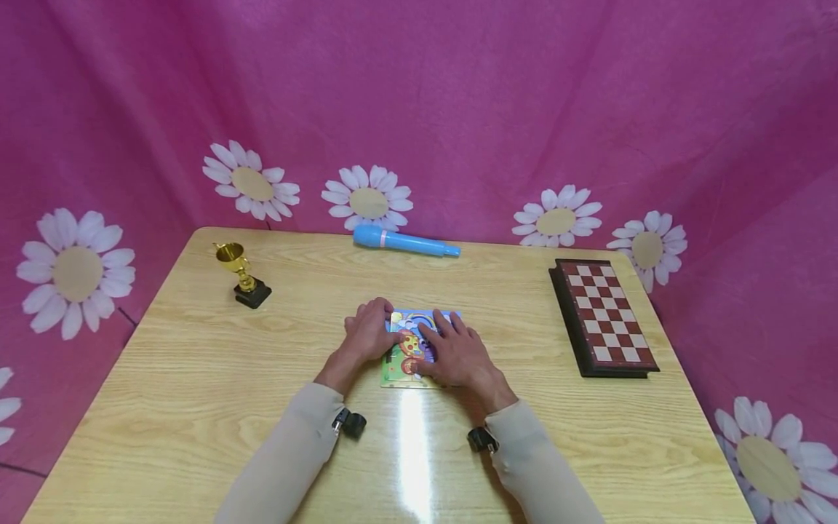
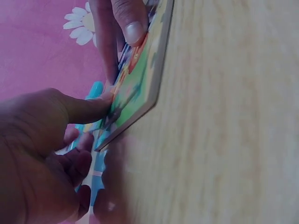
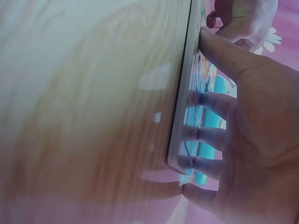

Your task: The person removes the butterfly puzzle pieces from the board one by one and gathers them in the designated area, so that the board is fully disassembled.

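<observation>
The relaxed left hand (image 1: 366, 333) and finger-spread right hand (image 1: 460, 356) touch a flat, colourful cartoon puzzle board (image 1: 396, 374), apparently steadying it, which next calls for even pressing.

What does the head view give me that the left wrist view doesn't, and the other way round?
Only the head view: the gold trophy at the table's far left and the checkered board on the right.

Only the left wrist view: the palm side of the left hand.

Both: the colorful picture board, the right hand, the blue microphone-shaped item, the wooden table and the pink flowered curtain.
</observation>
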Available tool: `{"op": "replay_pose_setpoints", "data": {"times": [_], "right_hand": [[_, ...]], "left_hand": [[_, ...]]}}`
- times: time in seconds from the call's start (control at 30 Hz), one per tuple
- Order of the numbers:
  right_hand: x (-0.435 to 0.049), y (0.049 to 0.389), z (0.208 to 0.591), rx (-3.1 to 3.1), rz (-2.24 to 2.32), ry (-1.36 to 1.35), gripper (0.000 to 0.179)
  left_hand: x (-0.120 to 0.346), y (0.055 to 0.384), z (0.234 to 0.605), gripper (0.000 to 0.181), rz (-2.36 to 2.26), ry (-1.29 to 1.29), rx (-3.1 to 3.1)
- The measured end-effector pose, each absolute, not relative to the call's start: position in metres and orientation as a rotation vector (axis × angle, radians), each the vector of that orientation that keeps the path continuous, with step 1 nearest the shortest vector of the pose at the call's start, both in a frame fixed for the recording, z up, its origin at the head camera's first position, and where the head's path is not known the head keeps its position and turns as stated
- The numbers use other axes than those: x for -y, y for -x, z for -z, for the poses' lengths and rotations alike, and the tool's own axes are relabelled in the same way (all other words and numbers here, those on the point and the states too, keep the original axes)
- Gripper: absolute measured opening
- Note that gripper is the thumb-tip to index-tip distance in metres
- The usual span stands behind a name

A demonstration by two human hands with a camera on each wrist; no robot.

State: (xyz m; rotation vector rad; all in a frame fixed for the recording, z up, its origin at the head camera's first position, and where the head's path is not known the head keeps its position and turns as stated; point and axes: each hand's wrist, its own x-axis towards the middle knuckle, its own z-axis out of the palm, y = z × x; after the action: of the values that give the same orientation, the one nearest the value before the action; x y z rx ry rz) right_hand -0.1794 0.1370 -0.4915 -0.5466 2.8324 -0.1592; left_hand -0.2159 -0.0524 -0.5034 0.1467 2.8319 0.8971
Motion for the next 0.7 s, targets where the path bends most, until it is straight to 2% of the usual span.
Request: {"op": "replay_pose_setpoints", "data": {"times": [0.1, 0.33, 0.7], "right_hand": [[-0.1371, 0.1792, 0.4916, -2.827, 0.157, 0.546, 0.08], [-0.1375, 0.1799, 0.4927, -2.831, 0.146, 0.545, 0.08], [-0.136, 0.172, 0.4915, -2.816, 0.238, 0.598, 0.065]], "left_hand": [[0.0529, 0.2142, 0.5041, 0.053, -0.936, -0.174, -2.834], [0.055, 0.2129, 0.5052, 0.029, -0.998, -0.215, -2.846], [0.0576, 0.215, 0.5076, 0.033, -0.966, -0.216, -2.858]]}}
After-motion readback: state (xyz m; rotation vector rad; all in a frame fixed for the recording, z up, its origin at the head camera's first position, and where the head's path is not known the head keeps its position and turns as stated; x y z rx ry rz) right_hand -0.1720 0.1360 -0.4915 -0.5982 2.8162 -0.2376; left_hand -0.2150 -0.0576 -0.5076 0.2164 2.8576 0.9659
